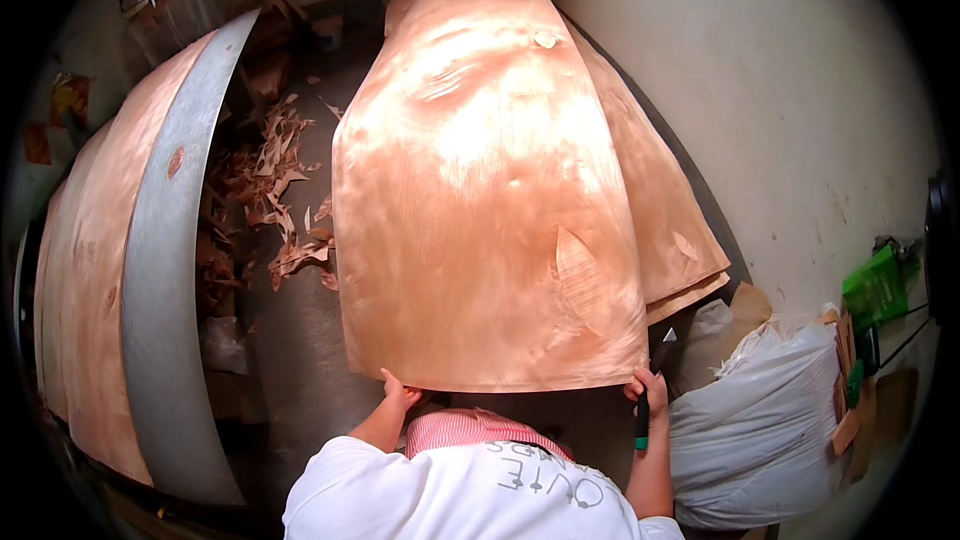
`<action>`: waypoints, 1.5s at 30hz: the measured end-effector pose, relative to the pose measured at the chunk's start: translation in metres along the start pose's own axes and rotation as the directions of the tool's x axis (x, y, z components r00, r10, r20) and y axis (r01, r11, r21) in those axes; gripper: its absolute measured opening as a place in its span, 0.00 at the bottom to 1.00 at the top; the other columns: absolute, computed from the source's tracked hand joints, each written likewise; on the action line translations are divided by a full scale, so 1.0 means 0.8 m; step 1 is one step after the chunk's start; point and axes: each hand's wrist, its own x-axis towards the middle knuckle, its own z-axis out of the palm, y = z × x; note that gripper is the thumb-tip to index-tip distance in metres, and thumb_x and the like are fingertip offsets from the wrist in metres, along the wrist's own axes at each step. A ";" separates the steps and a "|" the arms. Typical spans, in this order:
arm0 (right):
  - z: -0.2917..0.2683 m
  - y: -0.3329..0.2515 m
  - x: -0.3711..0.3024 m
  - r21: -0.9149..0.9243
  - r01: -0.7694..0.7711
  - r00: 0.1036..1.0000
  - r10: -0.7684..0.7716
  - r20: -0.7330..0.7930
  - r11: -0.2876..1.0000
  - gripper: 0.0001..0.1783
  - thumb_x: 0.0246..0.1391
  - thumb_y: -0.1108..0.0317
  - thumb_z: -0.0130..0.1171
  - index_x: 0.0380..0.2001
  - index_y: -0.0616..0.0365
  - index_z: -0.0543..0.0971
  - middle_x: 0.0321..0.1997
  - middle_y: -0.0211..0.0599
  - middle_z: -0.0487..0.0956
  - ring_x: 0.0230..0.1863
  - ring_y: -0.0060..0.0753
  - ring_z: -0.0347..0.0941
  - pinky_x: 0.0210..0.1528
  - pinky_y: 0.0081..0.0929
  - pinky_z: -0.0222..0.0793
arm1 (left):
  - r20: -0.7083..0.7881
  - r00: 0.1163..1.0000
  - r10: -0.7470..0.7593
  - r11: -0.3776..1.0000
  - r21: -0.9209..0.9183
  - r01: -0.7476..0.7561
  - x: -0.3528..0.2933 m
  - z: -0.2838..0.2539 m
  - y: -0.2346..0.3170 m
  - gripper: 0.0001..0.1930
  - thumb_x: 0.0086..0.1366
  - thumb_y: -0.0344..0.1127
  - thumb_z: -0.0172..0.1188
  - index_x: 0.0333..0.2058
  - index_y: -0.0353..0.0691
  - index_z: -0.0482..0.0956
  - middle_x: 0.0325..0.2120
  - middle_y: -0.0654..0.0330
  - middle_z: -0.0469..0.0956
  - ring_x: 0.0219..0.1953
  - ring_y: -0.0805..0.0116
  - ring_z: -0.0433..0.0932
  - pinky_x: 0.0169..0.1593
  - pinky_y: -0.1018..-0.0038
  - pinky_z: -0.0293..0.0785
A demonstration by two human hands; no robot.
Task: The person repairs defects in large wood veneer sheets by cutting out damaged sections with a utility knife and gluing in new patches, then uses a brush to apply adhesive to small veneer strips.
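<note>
A large, thin sheet of wood veneer (470, 270) stretches away in front of me, its near edge raised at my waist. My left hand (400, 390) pinches this edge by the left corner, thumb on top. At the right corner, my right hand (650, 390) grips the edge and also holds a utility knife (642, 422). The knife has a black handle with a green end, and its blade points up and away. A leaf-shaped patch (578, 280) shows in the sheet near its right side. More veneer sheets (685, 260) lie partly hidden beneath, fanned out to the right.
On the left stands a stack of veneer (90, 310) with a grey metal strip (165, 270) along its edge. Veneer scraps (285, 190) litter the floor between. A full white sack (755, 430) sits at the right, by a pale wall (780, 90) and a green bag (875, 287).
</note>
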 end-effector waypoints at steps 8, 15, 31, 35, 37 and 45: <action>-0.251 -0.077 0.101 0.043 -0.024 0.994 0.020 0.110 0.999 0.02 0.51 0.72 0.50 0.28 0.55 0.68 0.11 0.20 0.61 0.10 0.13 0.55 0.12 0.14 0.49 | 0.038 0.974 0.223 0.812 -0.561 -0.164 0.037 0.089 -0.158 0.21 0.65 0.47 0.44 0.48 0.35 0.65 0.43 0.52 0.72 0.43 0.56 0.74 0.44 0.60 0.75; -0.463 -0.163 0.139 -0.253 0.014 0.990 0.021 0.138 0.967 0.04 0.51 0.71 0.50 0.32 0.55 0.67 0.11 0.21 0.61 0.10 0.15 0.58 0.12 0.16 0.54 | -0.096 0.975 0.201 0.846 -0.484 -0.222 -0.011 0.159 -0.314 0.08 0.55 0.22 0.50 0.35 0.31 0.72 0.30 0.56 0.76 0.30 0.60 0.78 0.32 0.70 0.79; -0.520 -0.262 0.470 -0.584 0.175 0.981 -0.092 0.169 0.792 0.12 0.47 0.69 0.55 0.14 0.55 0.69 0.13 0.22 0.67 0.15 0.14 0.61 0.19 0.15 0.54 | -0.507 0.705 0.495 0.731 -0.195 -0.654 0.022 0.454 -0.310 0.28 0.50 0.18 0.53 0.52 0.31 0.59 0.40 0.54 0.70 0.38 0.64 0.72 0.40 0.72 0.71; -0.526 -0.274 0.504 -0.609 0.169 0.985 -0.115 0.127 0.775 0.10 0.47 0.68 0.55 0.16 0.56 0.70 0.13 0.22 0.67 0.15 0.14 0.61 0.19 0.15 0.53 | -0.528 0.691 0.494 0.715 -0.206 -0.669 -0.002 0.520 -0.310 0.34 0.50 0.16 0.53 0.57 0.31 0.52 0.45 0.50 0.68 0.42 0.64 0.71 0.43 0.72 0.70; -0.520 -0.279 0.507 -0.621 0.167 0.986 -0.133 0.101 0.766 0.10 0.46 0.68 0.55 0.16 0.59 0.70 0.13 0.23 0.67 0.16 0.15 0.61 0.20 0.17 0.55 | -0.542 0.691 0.479 0.716 -0.214 -0.665 -0.007 0.534 -0.308 0.36 0.49 0.16 0.53 0.58 0.32 0.51 0.43 0.51 0.68 0.41 0.65 0.71 0.41 0.73 0.70; -0.541 -0.246 0.566 -0.791 0.156 0.984 -0.160 0.074 0.592 0.11 0.46 0.68 0.57 0.16 0.59 0.69 0.13 0.26 0.67 0.15 0.18 0.62 0.18 0.20 0.57 | -0.558 0.542 0.628 0.575 -0.136 -0.807 0.043 0.540 -0.329 0.33 0.48 0.15 0.52 0.56 0.32 0.56 0.39 0.54 0.71 0.35 0.68 0.73 0.34 0.77 0.72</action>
